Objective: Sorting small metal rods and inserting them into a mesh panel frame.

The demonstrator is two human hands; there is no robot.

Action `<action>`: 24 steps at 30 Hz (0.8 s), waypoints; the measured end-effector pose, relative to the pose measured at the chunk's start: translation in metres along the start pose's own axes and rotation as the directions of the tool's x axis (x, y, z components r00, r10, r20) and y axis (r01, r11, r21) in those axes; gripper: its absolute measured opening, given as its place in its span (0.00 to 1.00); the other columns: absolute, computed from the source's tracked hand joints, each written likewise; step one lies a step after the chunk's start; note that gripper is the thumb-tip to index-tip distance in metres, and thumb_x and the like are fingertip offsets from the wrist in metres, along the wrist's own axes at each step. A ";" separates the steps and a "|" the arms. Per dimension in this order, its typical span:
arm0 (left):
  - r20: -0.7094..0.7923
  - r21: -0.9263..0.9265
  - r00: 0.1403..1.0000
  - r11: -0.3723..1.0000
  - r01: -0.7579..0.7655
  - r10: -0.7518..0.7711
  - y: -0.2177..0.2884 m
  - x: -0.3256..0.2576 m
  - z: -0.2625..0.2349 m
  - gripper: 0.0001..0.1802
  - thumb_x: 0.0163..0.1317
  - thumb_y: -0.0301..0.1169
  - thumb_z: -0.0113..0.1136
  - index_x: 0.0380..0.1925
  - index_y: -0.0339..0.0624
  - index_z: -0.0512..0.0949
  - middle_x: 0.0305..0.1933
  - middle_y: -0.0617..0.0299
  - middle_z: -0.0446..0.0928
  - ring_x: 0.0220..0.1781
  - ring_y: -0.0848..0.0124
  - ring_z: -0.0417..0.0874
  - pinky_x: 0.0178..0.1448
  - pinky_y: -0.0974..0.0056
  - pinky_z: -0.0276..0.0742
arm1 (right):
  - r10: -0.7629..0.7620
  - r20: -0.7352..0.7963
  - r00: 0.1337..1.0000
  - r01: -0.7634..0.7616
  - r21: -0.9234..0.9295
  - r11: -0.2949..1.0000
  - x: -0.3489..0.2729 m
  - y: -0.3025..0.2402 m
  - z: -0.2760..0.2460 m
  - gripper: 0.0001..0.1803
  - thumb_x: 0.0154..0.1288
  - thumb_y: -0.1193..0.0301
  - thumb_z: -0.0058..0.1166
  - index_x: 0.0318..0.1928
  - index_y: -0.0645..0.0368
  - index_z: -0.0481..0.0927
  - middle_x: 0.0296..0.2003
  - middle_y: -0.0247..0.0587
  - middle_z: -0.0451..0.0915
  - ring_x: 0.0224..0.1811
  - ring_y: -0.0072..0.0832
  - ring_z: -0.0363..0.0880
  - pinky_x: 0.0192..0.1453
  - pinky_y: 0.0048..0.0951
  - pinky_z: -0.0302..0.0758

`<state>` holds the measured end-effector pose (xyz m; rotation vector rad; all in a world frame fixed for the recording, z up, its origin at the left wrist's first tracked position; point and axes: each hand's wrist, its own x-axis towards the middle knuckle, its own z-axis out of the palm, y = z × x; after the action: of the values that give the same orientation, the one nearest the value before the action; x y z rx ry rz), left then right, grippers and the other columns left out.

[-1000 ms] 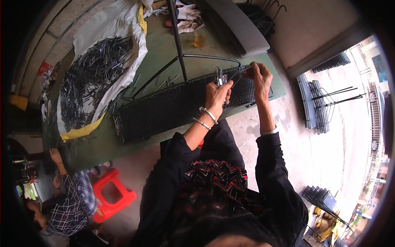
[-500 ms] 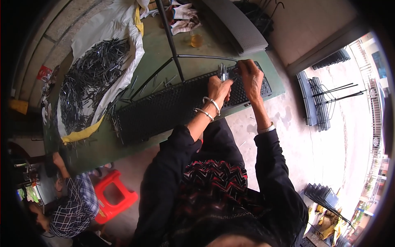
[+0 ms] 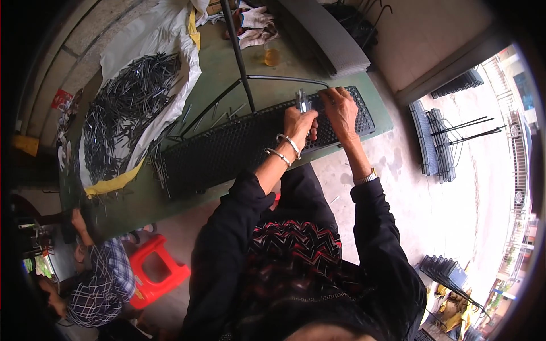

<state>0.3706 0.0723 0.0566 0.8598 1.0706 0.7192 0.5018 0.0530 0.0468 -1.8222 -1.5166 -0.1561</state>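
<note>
A long black perforated metal panel (image 3: 213,153) lies along the near side of the green table. Above its right part, my left hand (image 3: 298,124) is closed around a bundle of short shiny metal pins (image 3: 302,100), whose ends stick up out of the fist. Just right of it, my right hand (image 3: 342,115) bends its fingers down to the panel's far edge, close to the end of a black rod frame (image 3: 243,68). Those fingertips are pressed together, and whatever they hold is hidden. The frame rests against the panel's far side.
A white sack (image 3: 190,74) full of dark metal pins (image 3: 131,91) lies open at left. Curved grey panels (image 3: 341,54), a glass of yellow liquid (image 3: 272,55) and work gloves (image 3: 253,28) are farther back. A red stool (image 3: 156,273) and another person (image 3: 99,284) are at lower left.
My right hand has moved slightly left and down, its fingers lower at the panel's edge. My left hand has shifted a little left with the pins.
</note>
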 end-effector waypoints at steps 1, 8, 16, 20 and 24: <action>-0.002 -0.058 1.000 0.998 -0.011 0.011 -0.001 -0.001 -0.001 0.10 0.52 0.26 0.59 0.16 0.34 0.73 0.13 0.59 0.72 0.10 0.71 0.71 0.11 0.67 0.65 | -0.002 0.000 1.000 0.002 -0.001 1.000 0.000 -0.001 -0.001 0.09 0.62 0.68 0.54 0.38 0.58 0.82 0.32 0.44 0.80 0.35 0.35 0.81 0.38 0.32 0.75; 0.087 -0.342 0.994 0.935 0.095 -0.069 -0.007 -0.022 -0.014 0.07 0.56 0.29 0.63 0.28 0.39 0.75 0.21 0.63 0.73 0.18 0.73 0.73 0.19 0.69 0.66 | 0.299 0.150 0.942 -0.318 0.123 0.940 -0.007 -0.007 -0.025 0.15 0.62 0.58 0.54 0.33 0.58 0.80 0.32 0.47 0.80 0.38 0.46 0.79 0.40 0.41 0.73; 0.150 -0.402 0.977 0.893 0.201 -0.152 -0.010 -0.040 -0.016 0.08 0.57 0.32 0.63 0.33 0.42 0.77 0.24 0.64 0.75 0.23 0.74 0.74 0.25 0.67 0.71 | 0.336 0.166 0.927 -0.335 -0.032 0.942 -0.022 0.000 -0.020 0.15 0.60 0.58 0.56 0.38 0.57 0.78 0.31 0.48 0.80 0.37 0.47 0.80 0.39 0.43 0.74; 0.204 -0.421 0.966 0.877 0.233 -0.158 -0.006 -0.052 -0.018 0.09 0.59 0.32 0.62 0.37 0.42 0.76 0.25 0.64 0.75 0.25 0.75 0.74 0.27 0.66 0.73 | 0.229 0.149 0.962 -0.219 -0.081 0.972 -0.021 -0.006 -0.021 0.10 0.61 0.65 0.54 0.40 0.54 0.78 0.36 0.46 0.79 0.40 0.44 0.80 0.39 0.40 0.75; 0.231 -0.441 0.958 0.860 0.258 -0.169 -0.015 -0.059 -0.027 0.09 0.59 0.31 0.62 0.37 0.40 0.76 0.26 0.63 0.75 0.25 0.74 0.74 0.28 0.67 0.71 | 0.173 0.209 0.962 -0.136 -0.183 0.974 -0.022 -0.005 -0.019 0.07 0.61 0.67 0.53 0.38 0.53 0.78 0.38 0.46 0.76 0.39 0.45 0.78 0.38 0.42 0.74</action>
<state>0.3272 0.0223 0.0629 0.3719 0.7619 0.6562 0.4981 0.0239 0.0511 -2.1445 -1.5426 -0.0007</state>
